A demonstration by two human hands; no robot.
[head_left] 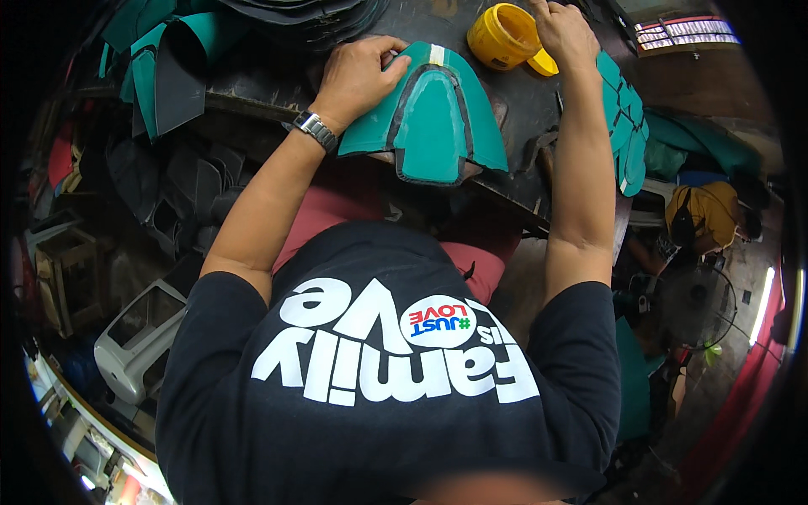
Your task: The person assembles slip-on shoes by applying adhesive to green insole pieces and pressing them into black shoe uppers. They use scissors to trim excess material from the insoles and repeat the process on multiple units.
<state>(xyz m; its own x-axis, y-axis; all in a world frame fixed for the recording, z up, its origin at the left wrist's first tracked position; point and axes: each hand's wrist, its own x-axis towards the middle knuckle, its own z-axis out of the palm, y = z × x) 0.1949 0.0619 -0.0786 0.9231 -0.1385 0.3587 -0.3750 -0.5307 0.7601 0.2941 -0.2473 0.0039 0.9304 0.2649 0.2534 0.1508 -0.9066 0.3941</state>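
Observation:
A green shoe upper (433, 118), with dark grey strips around its middle panel and a pale patch at the top, lies at the table's near edge. My left hand (364, 77) grips its upper left edge, thumb on the green face and fingers curled behind. Up at the right, my right hand (569, 35) is beside the mouth of a tilted yellow tub (491, 52). The fingers of that hand look pinched together, but the frame's top edge cuts off whatever they hold. Brownish stuff shows inside the tub. Just under the right hand rests a yellow lid (545, 64).
Green and black sheet pieces (172, 71) hang over the table's left edge. A dark stack (307, 15) sits at the back. Overlapping green cut pieces (627, 126) line the right edge. Another person (707, 215) in yellow is at the far right, near a fan (697, 307).

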